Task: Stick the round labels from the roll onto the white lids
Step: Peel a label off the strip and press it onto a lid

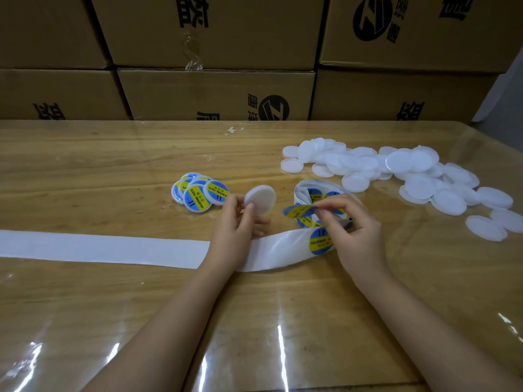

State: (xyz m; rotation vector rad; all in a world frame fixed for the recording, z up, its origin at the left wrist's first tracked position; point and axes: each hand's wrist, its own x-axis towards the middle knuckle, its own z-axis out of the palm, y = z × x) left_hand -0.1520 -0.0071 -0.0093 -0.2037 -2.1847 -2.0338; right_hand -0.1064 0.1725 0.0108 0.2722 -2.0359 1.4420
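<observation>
The round label I am working with hangs from my right hand, pinched at one edge between thumb and fingertips just above the roll. It is curled and looks blurred, so I cannot tell whether it is fully free of the backing. I judge it to be thin, limp and almost weightless, with a sticky underside that would fold onto itself or cling to my skin, so the edge is the right place to hold it, touching as little of the glue as I can.

My left hand grips one white lid by its rim, thumb on the near side and fingers behind, tilted up with its flat face towards the label. The lid looks like light, stiff plastic, smooth enough to slip, so a hold on the rim keeps the face bare for sticking.

Another label sits on the strip just below my right hand. The spent backing strip runs under my left wrist and off to the left across the table. The labelled lids lie in a small overlapping heap beside my left hand, and the blank lids are scattered in a bigger pile to the right. Cardboard boxes are stacked behind the table.
</observation>
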